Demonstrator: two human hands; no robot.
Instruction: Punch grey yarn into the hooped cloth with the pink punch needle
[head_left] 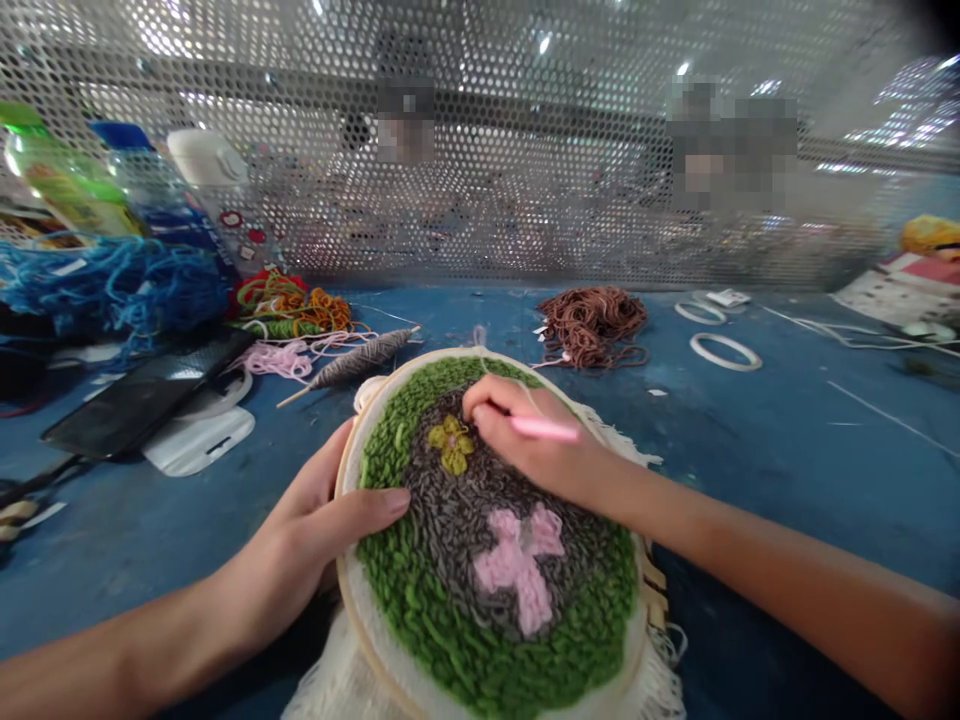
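Note:
An embroidery hoop stands tilted in front of me, its fabric covered with yarn loops: a green border, a dark grey middle, a yellow flower and a pink flower. My left hand grips the hoop's left rim, thumb on the stitched face and fingers hidden behind. Closed around a pink punch needle, my right hand rests against the upper part of the work, right of the yellow flower. The needle's tip is hidden by the fingers. A pale strand runs over that hand.
Brown yarn and white rings lie beyond the hoop. At left are a phone, a grey yarn spindle, blue yarn and several bottles. A perforated metal screen borders the blue table; people show blurred behind it.

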